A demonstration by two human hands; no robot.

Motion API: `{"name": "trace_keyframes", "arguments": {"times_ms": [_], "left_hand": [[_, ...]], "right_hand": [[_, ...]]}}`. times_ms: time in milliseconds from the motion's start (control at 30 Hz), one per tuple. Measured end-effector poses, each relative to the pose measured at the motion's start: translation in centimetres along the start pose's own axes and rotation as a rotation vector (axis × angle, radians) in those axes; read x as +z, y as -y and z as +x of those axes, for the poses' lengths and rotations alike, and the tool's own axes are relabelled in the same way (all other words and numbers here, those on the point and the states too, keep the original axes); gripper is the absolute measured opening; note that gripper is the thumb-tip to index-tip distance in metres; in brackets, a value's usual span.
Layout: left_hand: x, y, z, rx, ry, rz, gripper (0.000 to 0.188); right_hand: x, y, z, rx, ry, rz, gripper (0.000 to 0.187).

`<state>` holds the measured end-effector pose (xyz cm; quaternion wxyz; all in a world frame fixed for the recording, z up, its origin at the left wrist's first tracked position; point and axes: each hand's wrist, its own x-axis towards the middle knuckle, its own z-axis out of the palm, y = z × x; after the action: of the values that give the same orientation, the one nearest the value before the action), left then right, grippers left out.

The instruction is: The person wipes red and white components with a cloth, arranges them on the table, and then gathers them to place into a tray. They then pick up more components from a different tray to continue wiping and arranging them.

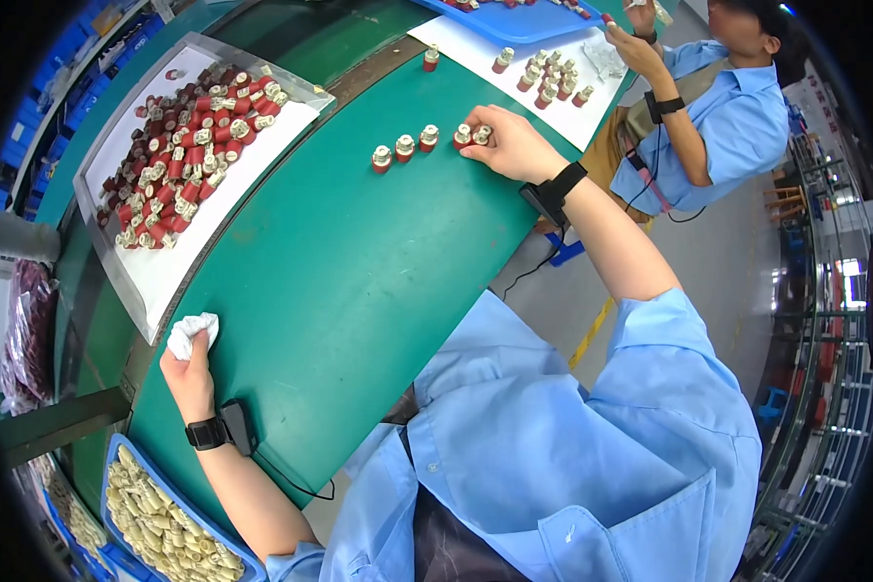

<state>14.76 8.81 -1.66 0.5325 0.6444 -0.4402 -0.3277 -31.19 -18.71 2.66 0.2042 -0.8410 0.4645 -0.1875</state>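
Observation:
My left hand is closed around a crumpled white cloth near the left edge of the green tabletop. Farther off to the right, my right hand pinches small red-and-cream cylindrical parts standing on the table. Two of them show at the fingertips; whether both are gripped I cannot tell. Just left of them stand three more such parts in a slanting row, red ends down. Another single part stands farther back.
A heap of loose red-and-cream parts lies on a white sheet at the far left. Several upright parts stand on white paper beside a blue tray. A co-worker works at the right. Cream pieces fill a blue bin at the lower left.

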Motion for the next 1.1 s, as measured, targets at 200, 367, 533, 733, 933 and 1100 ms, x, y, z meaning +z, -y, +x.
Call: {"name": "trace_keyframes", "arguments": {"times_ms": [200,367,533,733,933,1100], "left_hand": [[0.3,-0.3,0.3,-0.001,0.003,0.026,0.017],[0.1,0.1,0.2,0.016,0.013,-0.004,0.015],[-0.1,-0.1,-0.3,-0.011,0.012,-0.009,0.013],[0.2,-0.3,0.3,-0.017,0.012,-0.004,0.012],[0.1,0.0,0.1,-0.021,-0.015,-0.019,0.015],[0.3,-1.7,-0.7,-0.154,-0.106,0.039,0.014]], "right_hand": [[0.7,-0.4,0.9,-0.017,0.002,-0.014,0.036],[-0.9,0.0,0.0,-0.090,-0.114,-0.106,0.037],[-8.4,-5.5,-1.8,0.273,-0.326,0.040,0.045],[-11.8,-12.6,-1.3,0.872,-0.458,0.677,0.080],[-10.7,-15.3,0.6,0.994,-0.376,0.999,0.092],[-10.9,-15.9,0.4,0.977,-0.344,1.017,0.091]]}}
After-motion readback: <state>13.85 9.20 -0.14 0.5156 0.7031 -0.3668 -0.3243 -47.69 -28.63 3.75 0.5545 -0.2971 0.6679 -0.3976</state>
